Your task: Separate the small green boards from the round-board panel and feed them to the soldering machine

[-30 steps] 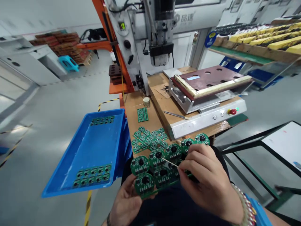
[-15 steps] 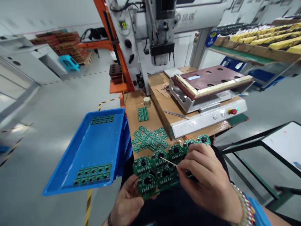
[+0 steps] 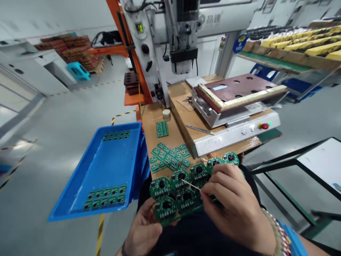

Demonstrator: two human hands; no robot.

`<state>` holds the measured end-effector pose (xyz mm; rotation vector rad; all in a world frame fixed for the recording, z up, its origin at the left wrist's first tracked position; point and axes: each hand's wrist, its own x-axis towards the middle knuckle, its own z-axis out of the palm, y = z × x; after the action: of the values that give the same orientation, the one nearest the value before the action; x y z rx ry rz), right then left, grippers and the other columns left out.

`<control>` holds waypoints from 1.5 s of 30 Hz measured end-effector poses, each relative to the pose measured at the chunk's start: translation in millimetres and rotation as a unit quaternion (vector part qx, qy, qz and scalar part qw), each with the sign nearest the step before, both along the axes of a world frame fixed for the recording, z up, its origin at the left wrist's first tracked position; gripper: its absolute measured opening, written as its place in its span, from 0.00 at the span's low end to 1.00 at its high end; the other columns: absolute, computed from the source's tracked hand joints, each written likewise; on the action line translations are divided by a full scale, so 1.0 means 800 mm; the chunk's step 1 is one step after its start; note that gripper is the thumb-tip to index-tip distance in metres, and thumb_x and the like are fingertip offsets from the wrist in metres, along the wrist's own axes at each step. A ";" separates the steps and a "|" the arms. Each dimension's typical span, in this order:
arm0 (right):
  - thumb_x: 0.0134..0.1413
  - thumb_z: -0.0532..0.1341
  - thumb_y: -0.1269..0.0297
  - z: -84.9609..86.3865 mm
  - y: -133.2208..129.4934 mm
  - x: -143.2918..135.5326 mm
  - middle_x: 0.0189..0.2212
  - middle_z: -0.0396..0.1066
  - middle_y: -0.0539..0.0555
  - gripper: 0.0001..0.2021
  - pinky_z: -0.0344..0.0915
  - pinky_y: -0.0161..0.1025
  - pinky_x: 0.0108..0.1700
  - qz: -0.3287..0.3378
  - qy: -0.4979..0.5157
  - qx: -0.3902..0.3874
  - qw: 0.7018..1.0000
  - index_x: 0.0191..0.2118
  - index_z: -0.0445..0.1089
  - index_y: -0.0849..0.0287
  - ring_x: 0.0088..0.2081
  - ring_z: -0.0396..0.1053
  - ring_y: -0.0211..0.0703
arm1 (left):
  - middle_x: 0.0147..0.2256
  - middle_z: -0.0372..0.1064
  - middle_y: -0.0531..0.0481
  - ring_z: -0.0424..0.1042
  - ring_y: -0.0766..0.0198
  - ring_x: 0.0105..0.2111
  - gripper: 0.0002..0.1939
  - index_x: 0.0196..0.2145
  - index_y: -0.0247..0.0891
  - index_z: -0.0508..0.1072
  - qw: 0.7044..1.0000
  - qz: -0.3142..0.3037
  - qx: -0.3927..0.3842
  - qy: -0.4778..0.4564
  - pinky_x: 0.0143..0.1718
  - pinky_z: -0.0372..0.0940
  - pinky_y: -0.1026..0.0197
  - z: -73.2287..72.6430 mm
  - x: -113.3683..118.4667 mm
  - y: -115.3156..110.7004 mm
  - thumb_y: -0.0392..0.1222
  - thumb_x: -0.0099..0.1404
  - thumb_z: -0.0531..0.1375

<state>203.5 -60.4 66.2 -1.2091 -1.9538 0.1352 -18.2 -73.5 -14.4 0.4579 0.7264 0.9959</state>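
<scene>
one circuit panel (image 3: 179, 185) is clamped in the fingers of your left hand (image 3: 145, 227), likely for steadiness; your right hand (image 3: 233, 201) pinches a thin stick (image 3: 191, 184), tip at a black blob (image 3: 181, 176) left of its fingertips.

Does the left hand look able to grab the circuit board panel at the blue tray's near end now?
Probably not: the left hand is holding another circuit board panel by its left end. Otherwise, the way over the blue tray's rim to the near panel looks open.

The characters 品速 (image 3: 214, 18) stand on the white machine beam (image 3: 236, 20); the green number display (image 3: 139, 27) is blurred.
</scene>
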 end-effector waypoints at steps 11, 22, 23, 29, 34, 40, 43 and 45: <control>0.46 0.59 0.78 0.002 -0.003 0.006 0.22 0.63 0.51 0.05 0.58 0.42 0.34 -0.020 0.000 0.008 1.000 0.27 0.67 0.61 0.32 0.59 0.41 | 0.35 0.78 0.58 0.76 0.56 0.33 0.22 0.36 0.55 0.78 0.999 -0.003 0.030 -0.026 0.32 0.71 0.61 -0.011 -0.005 0.002 0.34 0.43 0.70; 0.47 0.58 0.77 0.002 0.000 0.001 0.21 0.63 0.51 0.06 0.59 0.42 0.36 -0.008 -0.005 0.003 1.000 0.27 0.67 0.60 0.33 0.60 0.41 | 0.34 0.78 0.56 0.76 0.57 0.31 0.21 0.34 0.55 0.79 1.000 0.001 -0.006 0.003 0.33 0.69 0.59 -0.001 0.000 -0.001 0.35 0.41 0.71; 0.48 0.58 0.77 0.002 0.000 0.000 0.21 0.63 0.51 0.06 0.59 0.42 0.35 -0.007 -0.005 0.003 1.000 0.27 0.67 0.60 0.33 0.60 0.41 | 0.34 0.78 0.56 0.76 0.58 0.31 0.21 0.34 0.55 0.79 1.000 -0.005 -0.004 0.002 0.33 0.69 0.59 -0.001 -0.001 -0.001 0.35 0.41 0.71; 0.47 0.58 0.78 0.003 -0.004 0.000 0.21 0.63 0.51 0.06 0.59 0.41 0.34 -0.003 -0.008 -0.003 1.000 0.27 0.67 0.60 0.33 0.60 0.41 | 0.35 0.78 0.55 0.76 0.57 0.32 0.23 0.37 0.55 0.78 0.999 0.008 0.033 -0.026 0.31 0.69 0.61 -0.014 -0.004 0.000 0.34 0.43 0.71; 0.46 0.58 0.78 0.004 -0.005 0.004 0.22 0.63 0.51 0.06 0.58 0.42 0.34 -0.015 -0.005 0.009 1.000 0.27 0.67 0.61 0.32 0.60 0.41 | 0.36 0.78 0.57 0.76 0.58 0.34 0.22 0.38 0.57 0.77 0.998 -0.017 0.041 -0.047 0.34 0.69 0.62 -0.012 -0.003 0.002 0.34 0.45 0.70; 0.45 0.59 0.79 0.001 -0.003 0.004 0.21 0.63 0.52 0.06 0.58 0.43 0.34 -0.018 -0.010 0.008 1.000 0.26 0.67 0.62 0.33 0.59 0.42 | 0.34 0.78 0.58 0.76 0.59 0.35 0.21 0.36 0.57 0.78 1.000 -0.010 -0.003 -0.018 0.34 0.69 0.62 -0.001 -0.004 0.000 0.36 0.44 0.71; 0.45 0.59 0.79 0.001 -0.005 0.001 0.21 0.63 0.52 0.06 0.58 0.42 0.34 -0.010 -0.006 0.004 1.000 0.26 0.66 0.62 0.33 0.59 0.42 | 0.34 0.78 0.58 0.76 0.58 0.35 0.21 0.36 0.55 0.78 1.000 -0.005 0.001 -0.024 0.34 0.69 0.62 -0.003 -0.005 0.000 0.35 0.43 0.71; 0.45 0.59 0.79 0.003 -0.007 0.000 0.21 0.63 0.52 0.06 0.58 0.42 0.34 -0.005 -0.002 0.005 1.000 0.25 0.66 0.62 0.33 0.60 0.42 | 0.35 0.78 0.57 0.76 0.58 0.35 0.22 0.38 0.55 0.78 0.999 -0.011 0.026 -0.039 0.34 0.69 0.62 -0.007 -0.004 0.000 0.34 0.45 0.70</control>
<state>203.3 -65.7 68.7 -1.2150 -1.9498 0.1176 -21.4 -73.4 -20.3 0.4683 0.6249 1.0090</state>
